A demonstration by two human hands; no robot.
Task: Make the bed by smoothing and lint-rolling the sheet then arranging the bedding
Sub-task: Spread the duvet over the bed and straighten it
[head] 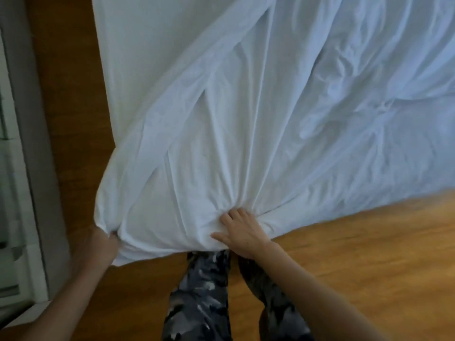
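My right hand (242, 232) lies on the near corner of the white sheet (246, 119), its fingers dug into a gathered knot of cloth and its thumb spread out to the left along the fabric. Creases fan out from that knot up and across the bed. My left hand (101, 244) sits further left and a little lower, at the sheet's hanging edge; its fingers curl around a bunched fold, gripping it, though most of the fingers are hidden behind the cloth. The two hands are well apart, each holding its own part of the same corner, with the sheet stretched between them and sagging below into a loose lip.

Both bare forearms run in from the bottom of the view. Between them, just under the sheet's lower edge, I see my legs in camouflage-patterned trousers (204, 291), dark grey with pale blotches.

The sheet covers the mattress from the corner outward. To the upper left it lies smooth and flat; to the right it is heavily wrinkled, with deep folds and a bluish cast. A diagonal ridge of fabric runs from the upper middle down toward the left edge.

Around the bed is a wooden floor (369, 242), orange-brown, brighter on the right side. Along the far left stands a grey door frame (27, 119) with a paler panel beside it, blurred.
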